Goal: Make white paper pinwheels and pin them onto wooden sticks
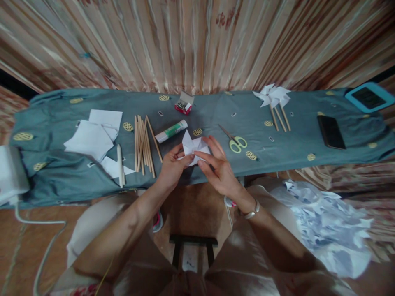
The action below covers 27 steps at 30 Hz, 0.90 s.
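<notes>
A folded white paper pinwheel [195, 144] is between my hands, above the front edge of the cloth-covered table. My left hand [173, 164] is closed on its left side, with the thumb pressed near the middle. My right hand [218, 167] has its fingers around the right side, the index finger reaching to the centre and the thumb below. Just behind lies a glue stick [171, 131] with a green and white label. Scissors [235, 142] with light green handles rest to the right, and wooden sticks [142, 144] lie to the left.
A small red box [183, 104] of metal pins stands open at the back. Paper sheets [92, 133] and a white pen [120, 164] lie left. Finished pinwheels [273, 96] on sticks, a phone [331, 131] and a blue-framed tablet [368, 98] are right. A bag of folded paper [330, 226] sits below.
</notes>
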Each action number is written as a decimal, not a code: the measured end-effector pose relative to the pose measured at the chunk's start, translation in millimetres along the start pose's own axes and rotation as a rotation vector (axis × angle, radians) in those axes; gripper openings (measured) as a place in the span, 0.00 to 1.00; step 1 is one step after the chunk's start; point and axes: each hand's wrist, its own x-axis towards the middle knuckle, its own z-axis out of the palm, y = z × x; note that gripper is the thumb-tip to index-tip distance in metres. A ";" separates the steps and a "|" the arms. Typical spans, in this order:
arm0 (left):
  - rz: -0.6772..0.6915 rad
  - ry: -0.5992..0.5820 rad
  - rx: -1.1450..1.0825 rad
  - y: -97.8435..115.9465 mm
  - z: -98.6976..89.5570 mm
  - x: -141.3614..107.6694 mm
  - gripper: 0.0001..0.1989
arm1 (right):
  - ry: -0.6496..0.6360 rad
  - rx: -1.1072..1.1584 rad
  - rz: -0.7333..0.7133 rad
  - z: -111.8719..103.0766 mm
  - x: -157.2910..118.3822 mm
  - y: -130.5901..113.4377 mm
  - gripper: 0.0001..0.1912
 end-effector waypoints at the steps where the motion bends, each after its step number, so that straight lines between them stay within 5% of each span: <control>1: 0.009 0.001 0.001 0.2 0.4 0.3 0.24 | 0.007 0.023 -0.001 -0.5 0.7 -0.4 0.17; 8: 0.067 0.018 0.002 3.9 4.0 4.8 0.21 | 0.143 0.139 0.056 -11.8 7.2 -3.6 0.14; 13: 0.102 0.052 -0.008 6.9 7.4 9.3 0.22 | 0.327 0.432 0.316 -14.7 14.8 2.2 0.25; 19: 0.123 0.032 0.036 7.9 14.6 8.0 0.20 | 0.225 1.030 0.595 -3.5 22.9 0.8 0.27; 27: 0.124 0.010 0.094 4.9 18.8 6.2 0.18 | 0.231 1.084 0.683 -4.6 28.1 -2.2 0.29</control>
